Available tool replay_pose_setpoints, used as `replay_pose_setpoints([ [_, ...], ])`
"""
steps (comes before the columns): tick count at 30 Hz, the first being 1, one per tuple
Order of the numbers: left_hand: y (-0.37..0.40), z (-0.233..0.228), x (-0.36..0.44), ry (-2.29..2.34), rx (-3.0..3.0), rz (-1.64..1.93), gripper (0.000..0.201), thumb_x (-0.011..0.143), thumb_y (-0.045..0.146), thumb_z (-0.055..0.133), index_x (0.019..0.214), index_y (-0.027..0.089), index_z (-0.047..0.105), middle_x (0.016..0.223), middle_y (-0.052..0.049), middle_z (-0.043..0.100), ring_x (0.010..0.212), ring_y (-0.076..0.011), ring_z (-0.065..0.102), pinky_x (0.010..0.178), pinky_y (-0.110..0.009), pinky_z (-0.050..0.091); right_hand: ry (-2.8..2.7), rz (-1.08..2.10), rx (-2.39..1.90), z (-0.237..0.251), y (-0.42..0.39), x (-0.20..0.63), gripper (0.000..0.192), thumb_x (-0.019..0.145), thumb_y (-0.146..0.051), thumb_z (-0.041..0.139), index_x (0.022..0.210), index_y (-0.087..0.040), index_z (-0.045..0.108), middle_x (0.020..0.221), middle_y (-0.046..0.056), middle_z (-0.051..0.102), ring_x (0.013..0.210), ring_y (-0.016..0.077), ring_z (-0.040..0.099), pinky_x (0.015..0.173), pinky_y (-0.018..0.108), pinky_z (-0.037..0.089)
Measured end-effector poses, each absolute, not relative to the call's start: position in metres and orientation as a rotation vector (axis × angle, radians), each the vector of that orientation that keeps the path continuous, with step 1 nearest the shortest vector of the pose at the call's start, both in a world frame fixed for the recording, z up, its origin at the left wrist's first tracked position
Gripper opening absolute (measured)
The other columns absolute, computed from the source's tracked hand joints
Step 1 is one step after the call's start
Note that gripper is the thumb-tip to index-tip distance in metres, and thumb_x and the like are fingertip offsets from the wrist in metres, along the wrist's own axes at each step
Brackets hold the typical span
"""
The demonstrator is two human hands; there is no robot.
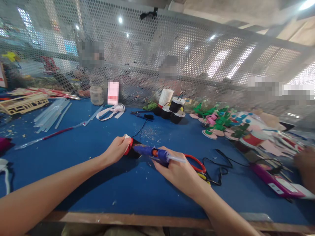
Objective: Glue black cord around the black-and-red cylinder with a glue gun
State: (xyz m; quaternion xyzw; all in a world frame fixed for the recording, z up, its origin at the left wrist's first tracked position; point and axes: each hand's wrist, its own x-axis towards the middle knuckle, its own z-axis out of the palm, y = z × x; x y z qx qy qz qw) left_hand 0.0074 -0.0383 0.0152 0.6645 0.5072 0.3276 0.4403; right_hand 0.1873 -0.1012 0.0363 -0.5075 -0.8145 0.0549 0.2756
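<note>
My left hand point(114, 151), at the middle of the table, pinches the white and red rim of a small cup point(135, 153) with a black side; the cup lies tilted toward my right hand. My right hand point(180, 170) is wrapped round a blue hot glue gun point(145, 150). A translucent glue stick point(178, 159) pokes out of the gun's back end. The nozzle points left and meets or overlaps the black side of the cup; contact cannot be made out. A thin black strand point(140, 128) runs from the cup toward the back.
Red-handled scissors point(197, 163) and a black cord point(220, 168) lie beside my right hand, near a purple power strip point(273, 183). Small cups point(177, 105), a jar point(96, 95) and glue sticks point(50, 114) stand or lie behind. Another person's hand point(305, 164) is at right.
</note>
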Motion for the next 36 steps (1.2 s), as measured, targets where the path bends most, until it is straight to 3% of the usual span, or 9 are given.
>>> replay_pose_setpoints([
  [13,-0.0385,0.0146,0.0081,1.254,1.631,0.834,0.032,0.071,0.039,0.031,0.047,0.016,0.034,0.043,0.006,0.027,0.042,-0.0067,0.024,0.041,-0.020,0.018,-2.280,0.139,-1.275,0.0327,-0.1034,0.1905,0.006,0.075,-0.019,0.042,0.072,-0.018,0.047,0.065,0.001,0.055,0.055,0.0119,0.050,0.050,0.022,0.036],
  [36,-0.0399,0.0122,0.0049,1.170,1.686,0.801,0.030,0.072,0.036,0.031,0.051,0.015,0.038,0.047,0.005,0.026,0.046,-0.0071,0.022,0.043,-0.020,0.019,-2.143,0.116,-1.345,0.0323,-0.0992,0.1926,0.010,0.069,-0.017,0.046,0.060,-0.020,0.042,0.055,-0.001,0.052,0.047,0.0111,0.046,0.049,0.022,0.037],
])
